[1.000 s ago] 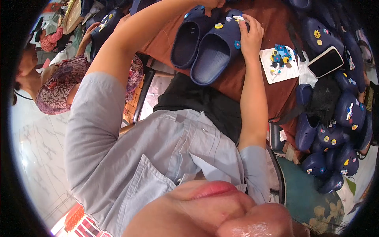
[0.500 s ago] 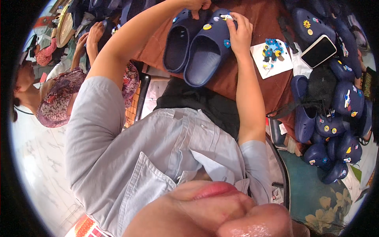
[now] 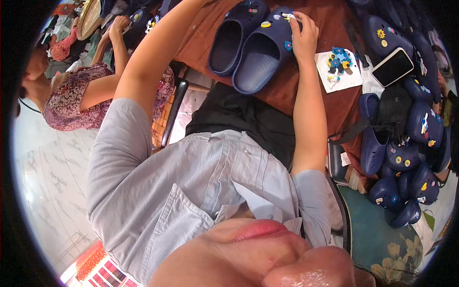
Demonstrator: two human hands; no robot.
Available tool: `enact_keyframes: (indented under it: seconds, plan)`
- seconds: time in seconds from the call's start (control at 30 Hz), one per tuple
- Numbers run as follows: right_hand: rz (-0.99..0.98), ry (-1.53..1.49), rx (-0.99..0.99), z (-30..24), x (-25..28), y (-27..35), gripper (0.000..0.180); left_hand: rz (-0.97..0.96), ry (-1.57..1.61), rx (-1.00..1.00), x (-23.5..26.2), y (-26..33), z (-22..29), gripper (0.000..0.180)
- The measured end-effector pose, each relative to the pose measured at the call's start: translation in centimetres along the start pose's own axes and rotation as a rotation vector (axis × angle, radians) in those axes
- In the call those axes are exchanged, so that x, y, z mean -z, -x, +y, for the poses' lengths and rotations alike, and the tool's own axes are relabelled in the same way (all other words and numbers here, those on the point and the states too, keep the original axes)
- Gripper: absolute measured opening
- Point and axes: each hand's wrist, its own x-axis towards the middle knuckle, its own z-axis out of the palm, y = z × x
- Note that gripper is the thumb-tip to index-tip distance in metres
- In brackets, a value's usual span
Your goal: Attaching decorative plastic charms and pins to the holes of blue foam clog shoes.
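Two dark blue clogs [image 3: 253, 45] side by side on the brown table [image 3: 334, 103], heels toward the body, small coloured charms on the toe parts. Right hand [image 3: 302, 36] at the toe of the right clog, fingers curled against it, a small white charm [image 3: 288, 16] just at the fingertips. Left hand beyond the upper edge, only the forearm visible; open or closed, cannot tell. Hands apart. Just right of the clogs, white paper [image 3: 351, 79] with loose charms [image 3: 338, 60], then a phone [image 3: 393, 67]. Further right, a heap of more blue clogs [image 3: 406, 158]. At far left, another person in a patterned shirt [image 3: 71, 95].
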Motion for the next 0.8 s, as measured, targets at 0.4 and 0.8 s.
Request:
enact_keyframes:
  seconds: [0.4, 0.8]
  plan:
    - [0.050, -0.062, -0.076, -1.3, 0.1, -0.4, 0.023, 0.106, -0.475, -0.431, -3.8, -0.4, 8.1, 0.028]
    - [0.226, -0.172, -0.106, 1.8, -2.3, -0.1, 0.027, -0.199, -0.664, -0.776, -20.5, -2.3, 18.0, 0.015]
